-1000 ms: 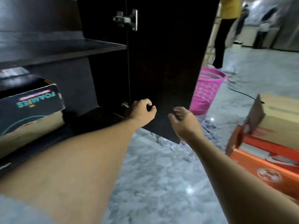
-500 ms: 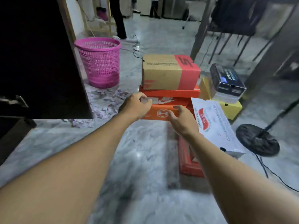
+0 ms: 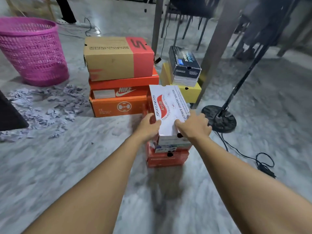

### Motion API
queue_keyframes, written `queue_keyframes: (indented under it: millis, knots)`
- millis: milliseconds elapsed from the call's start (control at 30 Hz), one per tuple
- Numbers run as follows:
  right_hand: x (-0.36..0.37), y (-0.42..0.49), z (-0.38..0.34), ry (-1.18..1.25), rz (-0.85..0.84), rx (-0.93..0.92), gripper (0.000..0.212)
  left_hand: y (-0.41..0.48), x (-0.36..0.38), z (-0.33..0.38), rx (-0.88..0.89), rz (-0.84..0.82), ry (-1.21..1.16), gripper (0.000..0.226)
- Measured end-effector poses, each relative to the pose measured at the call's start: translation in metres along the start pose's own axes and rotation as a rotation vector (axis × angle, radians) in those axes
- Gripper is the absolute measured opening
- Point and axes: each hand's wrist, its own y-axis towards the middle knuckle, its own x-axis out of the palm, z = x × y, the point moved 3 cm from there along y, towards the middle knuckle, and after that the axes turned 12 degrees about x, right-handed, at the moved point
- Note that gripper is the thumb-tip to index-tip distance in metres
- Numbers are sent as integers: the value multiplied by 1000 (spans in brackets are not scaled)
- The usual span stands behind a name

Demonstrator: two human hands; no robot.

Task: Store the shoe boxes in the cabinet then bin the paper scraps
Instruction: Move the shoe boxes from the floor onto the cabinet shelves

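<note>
A white Skechers ArchFit shoe box [image 3: 168, 105], red-ovalled on top, is being gripped mid-frame by the left hand [image 3: 148, 127] and right hand [image 3: 194, 127].

- Dim, cool indoor light; faint glare on the glossy floor [image 3: 118, 19] toward its far edge.
- Motion blur smears the near floor and right side.
- Print on the white shoe box [image 3: 168, 107] reads sharply.
- Wide-angle stretch bows the forearms [image 3: 101, 191].
</note>
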Motion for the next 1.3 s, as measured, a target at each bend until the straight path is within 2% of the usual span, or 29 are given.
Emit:
queue_keyframes:
  millis: [67,133,300,367,467,567,700,933,1133,1300]
  knots:
    - [4,8,10,93,-103,13,60,-1,11,-2,13,-33,-55,41]
    - [8,10,16,214,-149,-51,55,-1,16,-6,11,-22,-81,42]
    - [13,2,45,376,-153,-152,50,-15,-1,-21,33,263,44,16]
    - [18,3,55,512,-259,-136,51,-19,-9,-35,48,290,73,25]
    - [26,3,55,690,-467,-112,56,-17,-10,-43,19,166,20,42]
    - [31,2,49,703,-513,-139,73,-15,-3,-40,-26,30,-127,35]
    - [35,-7,32,699,-497,-232,67,-19,-6,-39,-2,11,-139,36]
    - [51,-29,-9,641,-602,-403,71,-53,-45,-64,-22,163,-53,48]
    - [66,-59,-64,582,-813,-590,77,-87,-97,-80,-103,324,-1,42]
    - [87,-90,-111,512,-927,-701,98,-123,-139,-90,-185,472,-1,45]
